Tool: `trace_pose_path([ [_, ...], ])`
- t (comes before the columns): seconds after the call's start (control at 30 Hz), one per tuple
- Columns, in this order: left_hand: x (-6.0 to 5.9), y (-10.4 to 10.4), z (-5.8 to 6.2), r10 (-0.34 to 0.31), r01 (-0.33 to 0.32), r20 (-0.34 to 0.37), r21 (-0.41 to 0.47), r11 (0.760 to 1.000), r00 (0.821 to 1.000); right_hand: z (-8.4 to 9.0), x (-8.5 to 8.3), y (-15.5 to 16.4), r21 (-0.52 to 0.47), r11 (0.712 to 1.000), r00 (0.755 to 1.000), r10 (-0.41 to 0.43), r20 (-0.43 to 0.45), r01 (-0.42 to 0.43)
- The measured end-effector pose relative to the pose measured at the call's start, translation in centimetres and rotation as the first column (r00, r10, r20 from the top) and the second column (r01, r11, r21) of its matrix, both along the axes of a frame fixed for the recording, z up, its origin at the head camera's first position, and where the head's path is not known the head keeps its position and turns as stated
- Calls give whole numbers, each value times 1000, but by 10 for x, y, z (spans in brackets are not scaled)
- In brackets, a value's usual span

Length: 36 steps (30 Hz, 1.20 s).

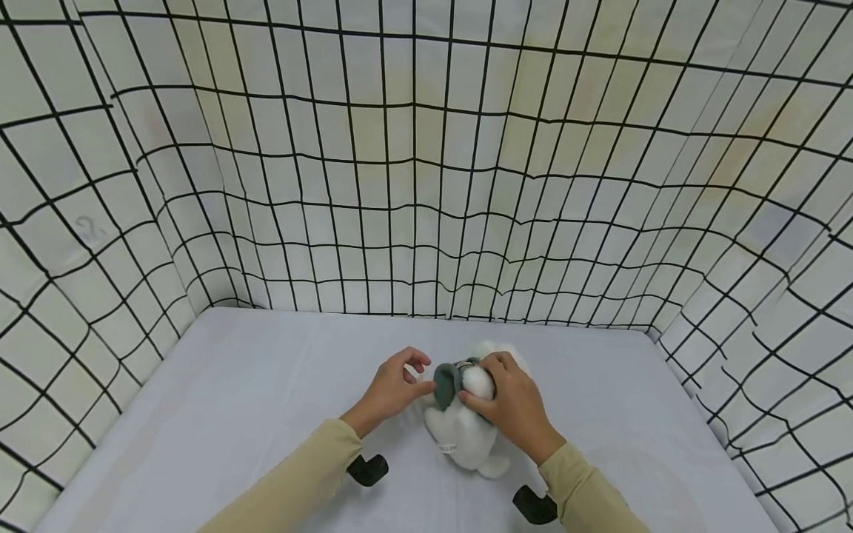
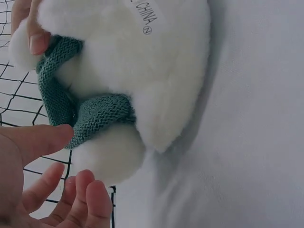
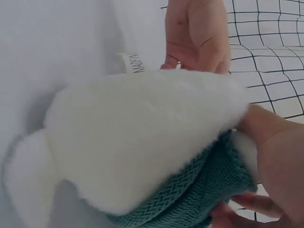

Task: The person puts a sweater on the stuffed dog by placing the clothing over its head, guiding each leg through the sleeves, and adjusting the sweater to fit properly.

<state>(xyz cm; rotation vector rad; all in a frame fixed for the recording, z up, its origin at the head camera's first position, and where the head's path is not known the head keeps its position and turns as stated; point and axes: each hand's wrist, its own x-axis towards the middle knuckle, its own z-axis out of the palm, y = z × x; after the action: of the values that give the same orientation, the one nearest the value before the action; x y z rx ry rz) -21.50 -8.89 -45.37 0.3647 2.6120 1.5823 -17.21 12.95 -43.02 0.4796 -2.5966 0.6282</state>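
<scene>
A white plush toy (image 1: 460, 437) lies on the table, with a teal knitted garment (image 2: 102, 114) on its upper part. Its sewn label (image 2: 147, 16) shows letters in the left wrist view. My right hand (image 1: 516, 403) grips the toy from the right, thumb and fingers around a white rounded part by the knit. On the other side, my left hand (image 1: 389, 385) has its thumb tip against the edge of the knit. Its other fingers are spread apart from the thumb, beside a white rounded limb (image 2: 111, 154). In the right wrist view, the toy's body hides part of both hands.
A white-covered table (image 1: 220, 407) lies under the toy. Black grid netting (image 1: 413, 185) over pale walls encloses its back and sides. Small black fittings (image 1: 368, 470) show by both sleeves.
</scene>
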Motion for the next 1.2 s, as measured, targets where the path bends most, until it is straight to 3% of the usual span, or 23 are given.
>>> trace_pose_path([
  [0.27,-2,-4,-7,-15,16,121,-2,1000,993,4,3,2,23,998,991,-59,118,57],
  [0.47,-2,-6,-9,-29,4,223,113,994,974,7,2,5,-122,991,962,-25,270,60],
  [0.67,-3,-3,-7,-79,9,275,245,969,958,7,-2,13,-296,952,941,27,338,79],
  [0.8,-3,-3,-3,-85,20,242,257,966,967,7,-6,14,-401,912,928,73,364,85],
  [1.0,1,-6,9,-165,127,143,244,961,976,4,-13,13,-458,872,895,54,442,173],
  [1.2,4,-8,18,-174,150,85,232,961,981,-2,-18,10,-481,861,906,63,420,163],
])
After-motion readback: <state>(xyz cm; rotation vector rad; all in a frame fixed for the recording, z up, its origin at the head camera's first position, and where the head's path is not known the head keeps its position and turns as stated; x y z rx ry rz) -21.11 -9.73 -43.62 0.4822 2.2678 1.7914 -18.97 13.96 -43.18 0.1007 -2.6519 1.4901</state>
